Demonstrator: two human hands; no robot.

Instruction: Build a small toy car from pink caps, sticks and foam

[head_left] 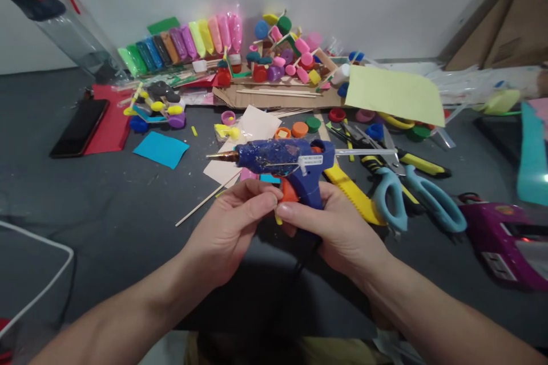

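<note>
A blue hot glue gun [285,161] with an orange trigger is held level over the dark table, its metal nozzle pointing left and a clear glue stick jutting out to the right. My right hand [338,231] wraps its handle from below. My left hand [233,225] meets it at the trigger, thumb and fingers pinched there on a small yellow piece that I cannot make out. A pale paper sheet [246,145] and a thin wooden stick [208,198] lie under the gun.
Teal-handled scissors [413,199], a yellow box cutter [355,197] and a purple tool [503,236] lie at the right. Bottle caps, clay packs [184,43], cardboard and a yellow sheet [394,94] crowd the back. A phone [79,128] on red paper and a blue square [161,149] lie left.
</note>
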